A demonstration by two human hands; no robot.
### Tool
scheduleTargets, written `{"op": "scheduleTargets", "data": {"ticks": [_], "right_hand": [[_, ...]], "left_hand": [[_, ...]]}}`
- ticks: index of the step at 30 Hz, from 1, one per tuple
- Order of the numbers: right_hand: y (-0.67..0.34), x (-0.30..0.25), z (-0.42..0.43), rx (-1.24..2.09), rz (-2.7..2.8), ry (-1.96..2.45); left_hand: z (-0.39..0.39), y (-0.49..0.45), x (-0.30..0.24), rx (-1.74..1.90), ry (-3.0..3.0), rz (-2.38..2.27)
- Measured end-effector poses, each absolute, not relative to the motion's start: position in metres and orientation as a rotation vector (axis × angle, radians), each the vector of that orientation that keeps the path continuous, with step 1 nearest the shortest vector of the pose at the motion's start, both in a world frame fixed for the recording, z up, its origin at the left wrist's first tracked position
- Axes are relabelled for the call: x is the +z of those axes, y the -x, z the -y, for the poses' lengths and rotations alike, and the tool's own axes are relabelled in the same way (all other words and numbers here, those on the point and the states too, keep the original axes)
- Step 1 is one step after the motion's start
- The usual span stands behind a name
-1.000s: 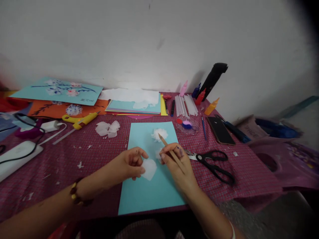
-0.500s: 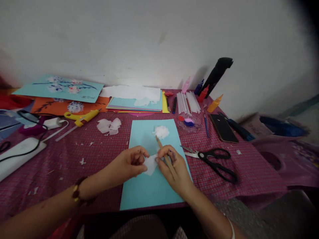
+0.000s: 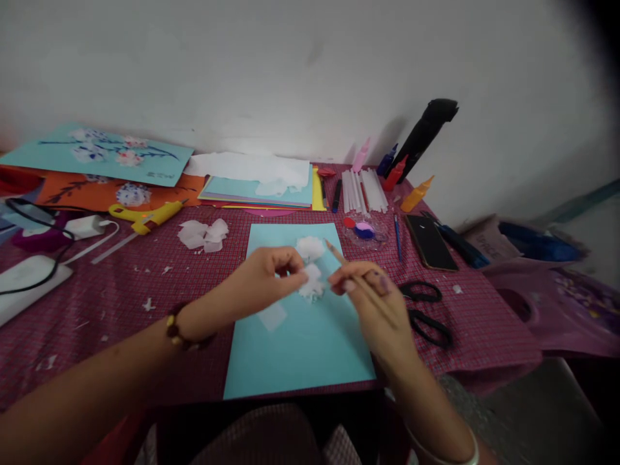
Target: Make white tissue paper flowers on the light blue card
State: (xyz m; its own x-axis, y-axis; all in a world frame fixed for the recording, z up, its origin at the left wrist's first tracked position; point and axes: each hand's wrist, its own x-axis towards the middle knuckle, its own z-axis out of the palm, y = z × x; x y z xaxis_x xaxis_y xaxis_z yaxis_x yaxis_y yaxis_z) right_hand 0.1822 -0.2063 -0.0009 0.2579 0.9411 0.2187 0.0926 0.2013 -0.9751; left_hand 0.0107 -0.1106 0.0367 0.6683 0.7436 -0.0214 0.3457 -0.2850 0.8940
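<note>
A light blue sheet of paper [image 3: 300, 361] lies in front of me. My left hand [image 3: 281, 268] is over it, thumb and index finger pinched at the edge of a ruffled white paper piece [image 3: 312, 284]. Just beyond lies a white paper flower [image 3: 310, 247] on the sheet. My right hand [image 3: 380, 303] is closed around a thin wooden stick with a tapered tip [image 3: 336, 252], which points up and left near the flower. A small flat white paper square [image 3: 272, 316] rests on the sheet below my left wrist.
Black-handled scissors [image 3: 423, 316] lie right of the sheet, partly behind my right hand. A yellow glue gun [image 3: 148, 216] and white tissue pieces [image 3: 203, 234] are on the left. Glue sticks [image 3: 363, 192], a paint palette [image 3: 365, 231] and a phone [image 3: 431, 240] stand to the back right.
My hands have moved apart, the right one rightward with the stick. The white piece they held between them is gone from there; a white square lies on the sheet, and a ruffled piece shows at my left fingertips.
</note>
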Motion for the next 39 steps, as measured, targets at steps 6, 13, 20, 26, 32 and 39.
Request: {"op": "scheduleTargets", "data": {"ticks": [6, 13, 20, 26, 32, 39], "right_hand": [[-0.228, -0.025, 0.215, 0.907, 0.995, 1.313], [-0.225, -0.032, 0.217, 0.998, 1.22, 1.415], [-0.216, -0.032, 0.208, 0.968, 1.308, 1.404], [-0.213, -0.032, 0.202, 1.019, 1.151, 1.396], [-0.21, -0.032, 0.2, 1.001, 1.124, 1.381], [-0.209, -0.031, 0.202, 0.978, 1.096, 1.37]], "left_hand": [[0.09, -0.021, 0.025, 0.711, -1.56, -0.815], [0.092, -0.022, -0.006, 0.581, -1.464, -0.805], [0.09, -0.016, -0.003, 0.567, -1.544, -0.916], [0.087, -0.015, -0.004, 0.598, -1.514, -0.822], [0.089, -0.012, 0.007, 0.36, -1.625, -0.85], [0.091, -0.012, -0.002, 0.053, -1.869, -0.681]]}}
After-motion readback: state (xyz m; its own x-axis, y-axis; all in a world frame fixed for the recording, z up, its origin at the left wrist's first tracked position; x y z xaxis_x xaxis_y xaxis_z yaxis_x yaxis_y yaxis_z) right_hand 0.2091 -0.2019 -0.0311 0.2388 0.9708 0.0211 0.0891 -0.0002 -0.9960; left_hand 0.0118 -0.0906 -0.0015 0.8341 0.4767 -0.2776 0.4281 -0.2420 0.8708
